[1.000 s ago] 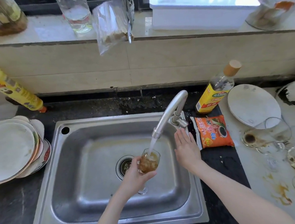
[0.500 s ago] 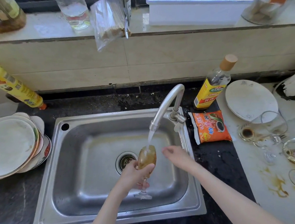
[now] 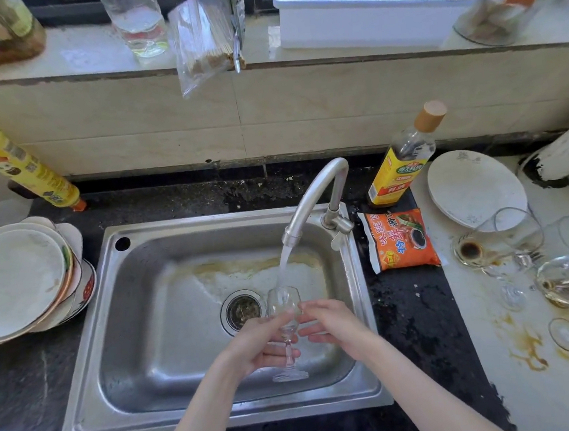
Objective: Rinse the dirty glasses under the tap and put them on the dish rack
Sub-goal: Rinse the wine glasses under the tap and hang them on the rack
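A small stemmed glass [image 3: 283, 304] stands upright over the steel sink [image 3: 142, 331], right under the running tap [image 3: 312, 199]. Water pours into its bowl, which now looks clear. My left hand [image 3: 256, 345] grips the glass at the bowl's base and stem. My right hand [image 3: 330, 324] touches the bowl from the right with its fingertips. Brown liquid spreads along the sink's far floor. Several dirty glasses [image 3: 509, 240] lie and stand on the stained white counter at the right. No dish rack can be made out.
A stack of plates [image 3: 17, 283] sits left of the sink. Right of the tap are a sauce bottle [image 3: 402, 160], an orange packet [image 3: 400, 239] and a white plate [image 3: 473, 188]. A yellow bottle [image 3: 20, 166] leans at far left. Jars and a white box line the windowsill.
The brown liquid has left the glass and now lies in the sink. My right hand came from the tap handle to the glass bowl. The glass went from tilted to upright.
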Available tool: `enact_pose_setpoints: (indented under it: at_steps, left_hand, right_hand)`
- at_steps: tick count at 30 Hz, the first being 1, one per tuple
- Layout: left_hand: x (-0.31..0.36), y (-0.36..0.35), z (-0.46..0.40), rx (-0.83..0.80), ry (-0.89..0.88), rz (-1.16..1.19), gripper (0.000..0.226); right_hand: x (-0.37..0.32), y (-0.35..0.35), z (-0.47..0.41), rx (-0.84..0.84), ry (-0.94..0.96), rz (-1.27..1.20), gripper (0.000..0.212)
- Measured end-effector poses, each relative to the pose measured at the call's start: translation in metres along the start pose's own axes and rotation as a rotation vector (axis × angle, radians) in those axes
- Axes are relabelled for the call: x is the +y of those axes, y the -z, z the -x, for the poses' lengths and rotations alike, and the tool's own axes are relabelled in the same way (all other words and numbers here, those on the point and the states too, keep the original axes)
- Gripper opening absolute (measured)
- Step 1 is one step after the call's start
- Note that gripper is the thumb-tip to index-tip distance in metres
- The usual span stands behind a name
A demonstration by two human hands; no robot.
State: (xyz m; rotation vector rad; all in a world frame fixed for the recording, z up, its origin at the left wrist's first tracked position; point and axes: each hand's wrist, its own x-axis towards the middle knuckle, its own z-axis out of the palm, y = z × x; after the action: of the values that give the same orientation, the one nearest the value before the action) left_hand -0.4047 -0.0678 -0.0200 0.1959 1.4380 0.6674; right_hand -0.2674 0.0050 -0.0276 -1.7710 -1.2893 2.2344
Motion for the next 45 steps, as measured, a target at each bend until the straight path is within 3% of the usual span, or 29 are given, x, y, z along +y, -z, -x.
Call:
enact_pose_setpoints:
  at_steps: [5, 11, 19, 26, 31, 35, 40, 45]
  left_hand:
    - [0.003, -0.007, 0.002, 0.106, -0.200, -0.046, 0.024]
    - [0.003, -0.004, 0.005, 0.088, -0.344, -0.064, 0.031]
    - [0.003, 0.003, 0.006, 0.048, -0.405, -0.037, 0.022]
    - [0.009, 0.003, 0.010, 0.126, -0.515, -0.227, 0.017]
    - [0.010, 0.002, 0.009, 0.221, -0.591, -0.289, 0.011]
    - [0.010, 0.002, 0.006, 0.155, -0.641, -0.201, 0.019]
    - [0.008, 0.003, 0.002, 0.084, -0.579, -0.114, 0.026]
    - [0.000, 0.008, -0.003, -0.003, -0.320, 0.008, 0.030]
  right_hand:
    - [0.003, -0.005, 0.004, -0.024, 0.100, -0.043, 0.029]
    - [0.001, -0.007, 0.004, -0.042, 0.204, -0.168, 0.035]
    - [-0.004, -0.013, 0.007, -0.096, 0.289, -0.250, 0.036]
    - [-0.004, -0.020, 0.005, -0.132, 0.322, -0.207, 0.030]
    - [-0.003, -0.023, 0.000, -0.101, 0.312, -0.288, 0.045]
    - [-0.003, -0.029, -0.003, -0.104, 0.266, -0.371, 0.055]
    - [-0.008, -0.036, -0.003, -0.111, 0.126, -0.362, 0.066]
    - [-0.012, -0.034, 0.004, -0.145, -0.135, -0.423, 0.054]
